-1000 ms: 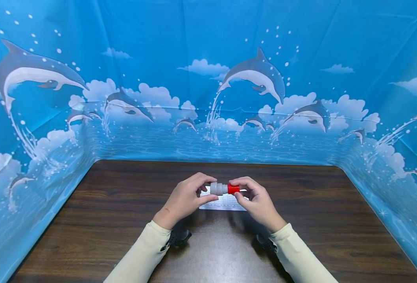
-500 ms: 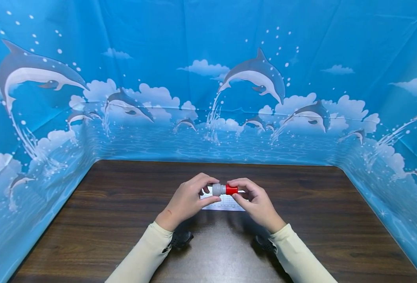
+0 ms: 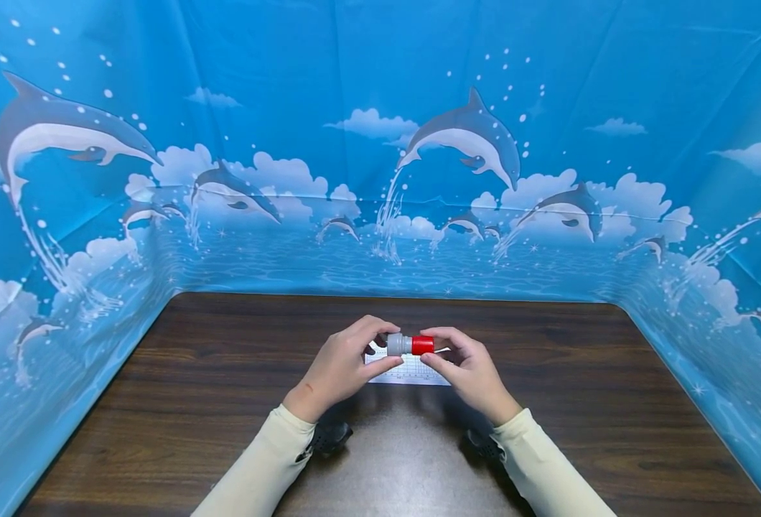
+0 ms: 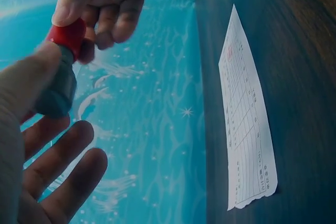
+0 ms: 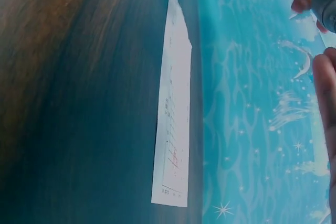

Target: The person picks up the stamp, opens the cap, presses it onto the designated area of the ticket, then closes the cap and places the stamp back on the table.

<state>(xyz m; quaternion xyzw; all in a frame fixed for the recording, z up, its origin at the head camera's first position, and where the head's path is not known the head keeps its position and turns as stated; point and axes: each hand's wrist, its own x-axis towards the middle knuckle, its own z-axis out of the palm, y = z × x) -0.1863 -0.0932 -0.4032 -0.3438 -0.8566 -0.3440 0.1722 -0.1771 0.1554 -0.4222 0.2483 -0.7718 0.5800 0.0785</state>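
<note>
A small grey cylinder with a narrower ringed neck (image 3: 395, 345) lies sideways in the air, its right end in a red cap (image 3: 422, 345). My left hand (image 3: 338, 366) pinches the grey body between thumb and index finger. From the other side, my right hand (image 3: 474, 370) holds the red cap by thumb and fingertips. In the left wrist view, the red cap (image 4: 71, 35) meets the darker grey body (image 4: 58, 90), and the other left fingers spread free. The right wrist view catches only part of the grey body (image 5: 325, 9) at its edge.
Below the hands, a white printed paper slip (image 3: 409, 372) with a grid lies on the dark wooden table (image 3: 225, 373). It has one ragged edge in the left wrist view. A blue dolphin-print curtain (image 3: 303, 251) surrounds the table's back and sides.
The red cap and grey body have come closer, so less of the neck shows. My left hand shifted slightly right; the right fingertips moved left, then a little back right along the cap.
</note>
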